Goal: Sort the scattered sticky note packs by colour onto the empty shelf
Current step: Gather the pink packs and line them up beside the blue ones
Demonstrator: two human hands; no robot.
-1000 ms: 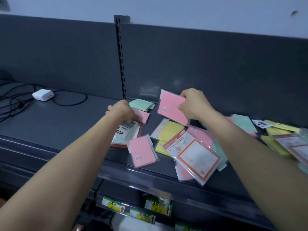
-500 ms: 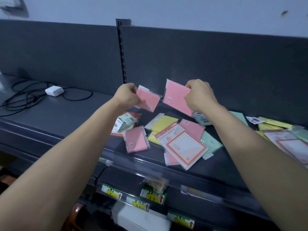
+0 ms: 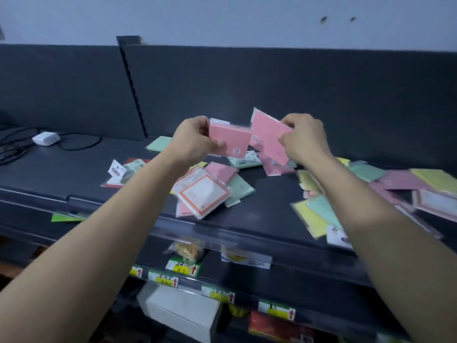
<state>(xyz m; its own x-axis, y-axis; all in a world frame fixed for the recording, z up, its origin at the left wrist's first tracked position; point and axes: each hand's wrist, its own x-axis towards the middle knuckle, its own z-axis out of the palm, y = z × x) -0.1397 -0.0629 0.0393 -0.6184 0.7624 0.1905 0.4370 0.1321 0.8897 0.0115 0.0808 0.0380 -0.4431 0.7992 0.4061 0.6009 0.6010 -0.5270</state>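
A single wide-angle view from the person's head looks forward and down across the dark shelf [image 3: 74,169], facing its upright back panel [image 3: 272,90], with a strip of pale wall [image 3: 222,18] showing above. It sits close to the work: both forearms [image 3: 99,243] run in from the bottom corners, and the left hand [image 3: 193,141] and right hand [image 3: 304,139] meet near the middle of the frame, at arm's reach. The downward tilt also takes in the shelf's front edge and the price labels [image 3: 183,267] below it.
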